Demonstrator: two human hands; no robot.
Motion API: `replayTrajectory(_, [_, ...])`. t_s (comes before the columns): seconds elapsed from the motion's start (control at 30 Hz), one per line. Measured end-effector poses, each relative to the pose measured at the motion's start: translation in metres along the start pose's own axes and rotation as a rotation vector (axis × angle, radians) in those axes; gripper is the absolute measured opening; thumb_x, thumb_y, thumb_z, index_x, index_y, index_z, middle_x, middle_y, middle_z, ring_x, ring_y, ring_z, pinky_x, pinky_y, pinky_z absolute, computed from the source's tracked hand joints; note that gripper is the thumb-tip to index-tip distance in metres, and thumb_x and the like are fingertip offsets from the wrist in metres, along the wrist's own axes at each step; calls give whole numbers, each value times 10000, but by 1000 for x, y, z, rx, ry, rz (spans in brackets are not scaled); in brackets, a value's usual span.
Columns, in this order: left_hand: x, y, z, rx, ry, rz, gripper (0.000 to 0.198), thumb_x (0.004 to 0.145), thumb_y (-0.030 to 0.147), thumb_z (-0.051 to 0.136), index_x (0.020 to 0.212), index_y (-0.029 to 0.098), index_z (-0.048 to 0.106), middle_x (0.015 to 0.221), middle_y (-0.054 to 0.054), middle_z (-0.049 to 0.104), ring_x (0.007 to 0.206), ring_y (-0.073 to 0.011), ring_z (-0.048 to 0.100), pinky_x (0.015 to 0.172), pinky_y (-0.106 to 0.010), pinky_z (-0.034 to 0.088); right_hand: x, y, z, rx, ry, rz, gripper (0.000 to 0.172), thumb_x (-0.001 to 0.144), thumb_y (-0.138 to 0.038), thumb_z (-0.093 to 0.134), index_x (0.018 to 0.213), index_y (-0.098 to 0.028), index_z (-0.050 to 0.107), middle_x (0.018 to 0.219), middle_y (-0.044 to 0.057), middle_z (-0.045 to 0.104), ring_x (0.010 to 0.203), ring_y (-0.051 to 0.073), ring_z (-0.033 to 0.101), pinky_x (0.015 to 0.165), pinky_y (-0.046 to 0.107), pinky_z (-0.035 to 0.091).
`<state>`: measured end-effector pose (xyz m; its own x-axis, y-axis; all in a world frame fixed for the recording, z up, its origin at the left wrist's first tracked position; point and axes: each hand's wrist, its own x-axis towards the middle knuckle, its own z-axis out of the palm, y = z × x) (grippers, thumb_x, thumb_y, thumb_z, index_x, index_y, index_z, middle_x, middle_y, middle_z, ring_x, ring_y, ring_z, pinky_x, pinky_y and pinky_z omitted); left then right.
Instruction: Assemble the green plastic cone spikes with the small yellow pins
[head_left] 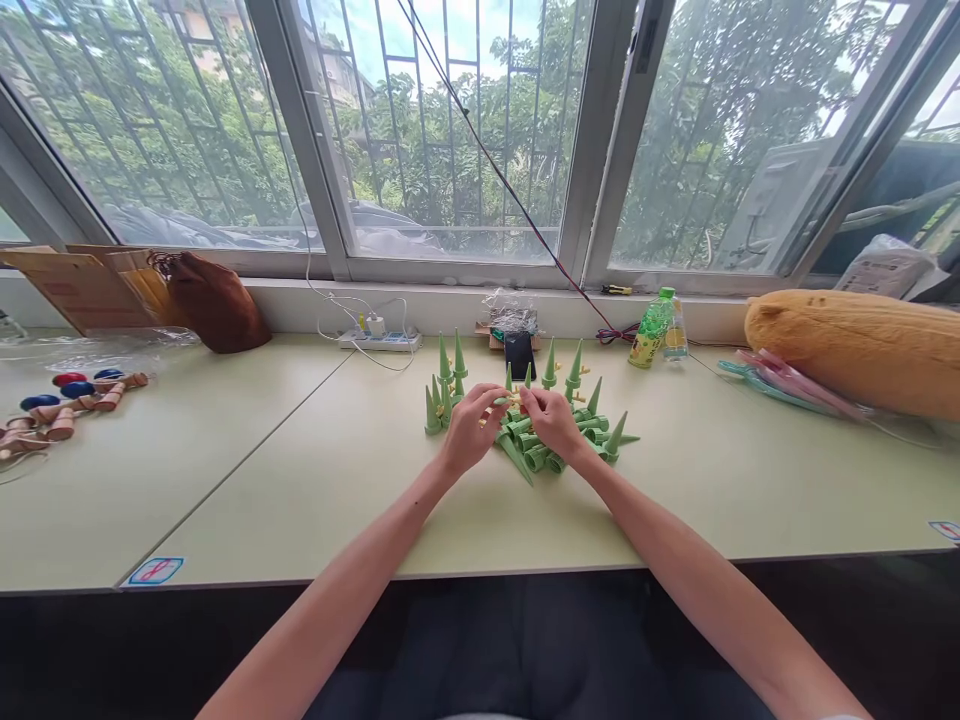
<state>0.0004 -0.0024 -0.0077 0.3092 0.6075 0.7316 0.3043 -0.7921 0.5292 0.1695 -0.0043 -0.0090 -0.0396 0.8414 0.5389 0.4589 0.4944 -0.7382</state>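
My left hand [472,428] and my right hand [553,422] meet fingertip to fingertip just above the table. Left fingers are closed on a green plastic watering spike [501,401], mostly hidden by the hand. A small yellow valve [515,398] sits between the two hands, and my right thumb and fingers pinch it. Below and around the hands, several green watering spikes [535,458] lie in a pile. More spikes stand upright with yellow valves on them, such as the spike [459,358] behind my left hand and the spike [550,366] behind my right.
Behind the pile lie a black phone [520,355] and a plastic-wrapped box [511,312]. A power strip [380,341] and green bottle [651,330] flank them. Kendama toys [75,395] and a brown pouch [214,305] are leftward; an orange plush [855,345] lies right.
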Motion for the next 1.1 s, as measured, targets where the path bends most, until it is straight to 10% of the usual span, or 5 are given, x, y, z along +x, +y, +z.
replayTrajectory(0.5, [2,-9,-8,182,291,-130,225,910,332,548,754,170,564,860,-51,620,638,-99,581,563,-206,514,-33,-17,-21,474,178,144,519,871,-608,513,567,-191,455,464,-58,295,408,67,238,402,245,185])
replayTrajectory(0.87, [30,-23,-9,264,68,-265,174,881,276,551,753,166,594,778,-45,613,640,-141,616,596,-267,502,-116,-25,-34,577,48,238,457,910,-470,548,571,-167,508,474,-47,327,447,67,263,440,246,183])
replayTrajectory(1.1, [59,-40,5,384,-37,-329,218,867,219,557,655,173,543,662,-55,606,618,-171,577,596,-294,462,-121,-27,-33,635,40,271,452,893,-480,565,568,-172,498,472,-55,311,440,67,230,435,249,158])
